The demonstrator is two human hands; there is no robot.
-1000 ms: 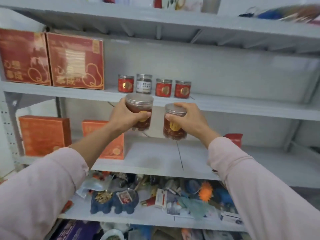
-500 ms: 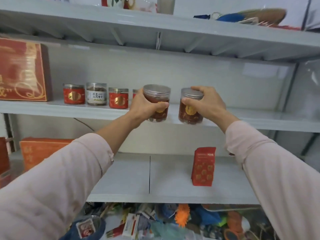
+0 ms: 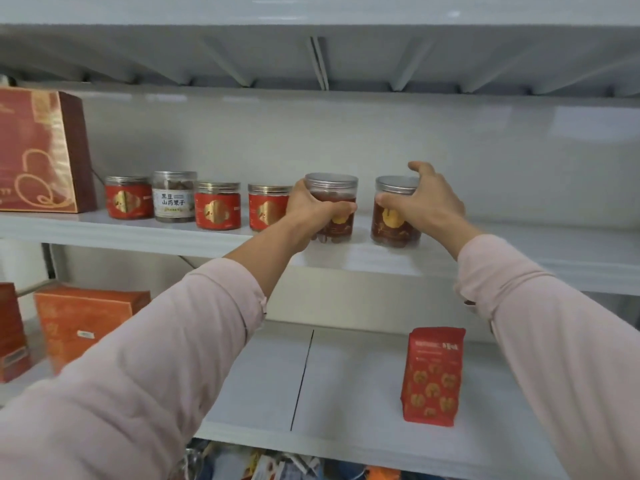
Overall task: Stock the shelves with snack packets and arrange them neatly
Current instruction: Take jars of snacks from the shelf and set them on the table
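Jars being set down on the middle shelf (image 3: 346, 261), at the right-hand end of a row of four jars (image 3: 194, 202). Left hand (image 3: 311, 207) wrapped round the left jar (image 3: 334, 206), thumb across the front label, fingers behind; jar base apparently on or just above the shelf, just right of the row's last red-labelled jar (image 3: 268, 207) and close to touching it. Right hand (image 3: 424, 202) gripping the right jar (image 3: 394, 213) from its right side, thumb on the front wall below the lid, index finger lifted clear above the lid, perhaps the start of a release. Gap left between the two held jars, somewhat wider than the spacing in the row. Both labels turned outward, gold emblems to the front, matching the row and so likely held that way for a neat face. Placed near the front edge, in line with the others, probably to extend the row rightward. Gift box (image 3: 38, 150) standing left of the row. Red snack packet (image 3: 433, 375) upright and alone on the shelf below, well under the right jar. Closing the gap probably still needed.
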